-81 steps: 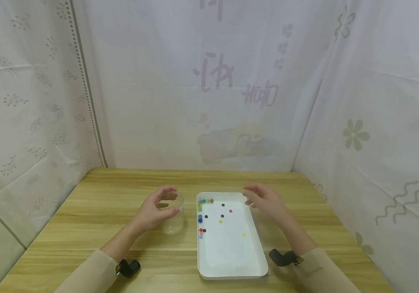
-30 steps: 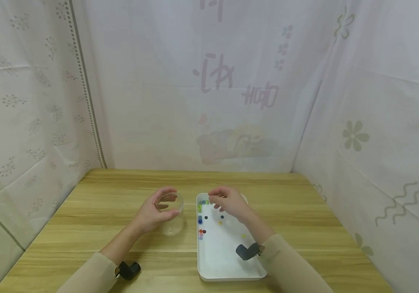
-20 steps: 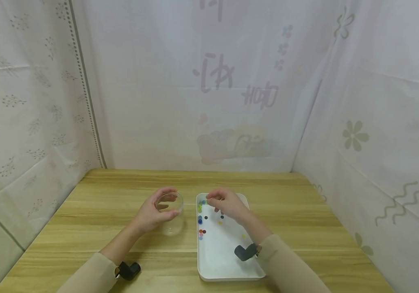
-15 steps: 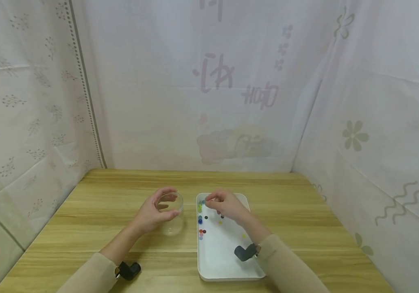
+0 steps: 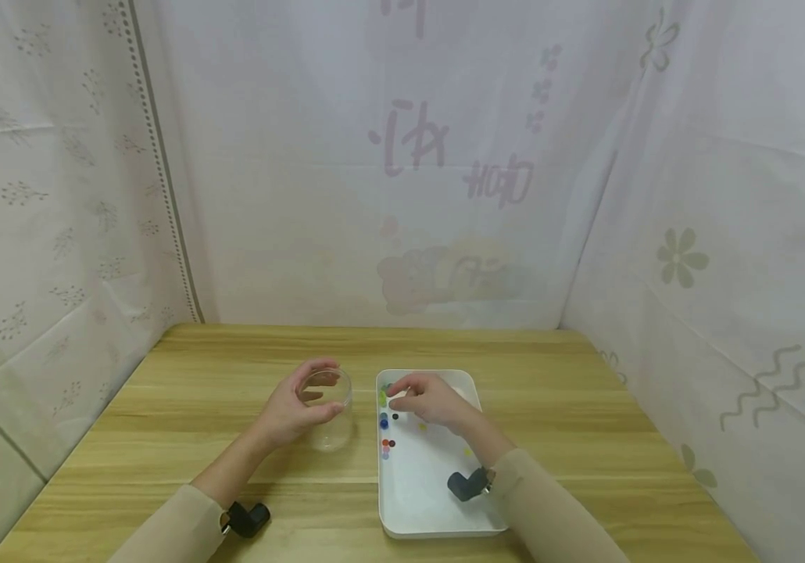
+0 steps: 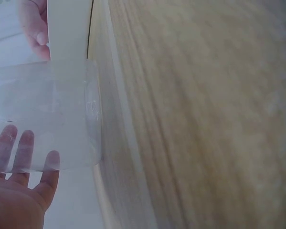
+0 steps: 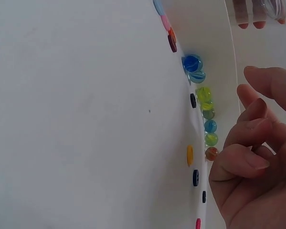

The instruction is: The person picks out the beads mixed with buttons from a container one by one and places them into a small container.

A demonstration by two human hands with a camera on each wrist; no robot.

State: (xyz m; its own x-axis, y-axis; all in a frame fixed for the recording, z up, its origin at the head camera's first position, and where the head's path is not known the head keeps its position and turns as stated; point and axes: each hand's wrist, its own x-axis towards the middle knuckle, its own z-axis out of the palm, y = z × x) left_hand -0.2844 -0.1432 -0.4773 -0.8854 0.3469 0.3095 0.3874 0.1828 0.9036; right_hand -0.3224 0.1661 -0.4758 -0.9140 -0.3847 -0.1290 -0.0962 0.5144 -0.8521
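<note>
My left hand (image 5: 293, 407) grips a clear jar (image 5: 330, 434) standing upright on the table, left of the white tray. In the left wrist view the fingers show through the wall of the jar (image 6: 47, 109). Above the tray's back left part is my right hand (image 5: 434, 400), thumb and forefinger apart, nothing visible between them. In the right wrist view several glass marbles line the tray wall beside that hand, among them a blue marble (image 7: 192, 63) and an orange-brown marble (image 7: 212, 153). Small buttons lie around, including a yellow button (image 7: 190, 155) and a navy button (image 7: 195, 178).
The white tray (image 5: 423, 496) has low raised walls and sits on the wooden table (image 5: 212, 367). Patterned cloth (image 5: 290, 195) encloses the table at the back and both sides. A black wrist device (image 5: 248, 519) shows at the left sleeve.
From right of the tray, my right hand has moved left over its back left marbles, then slightly nearer, with thumb and forefinger spreading. The left hand and jar stay put.
</note>
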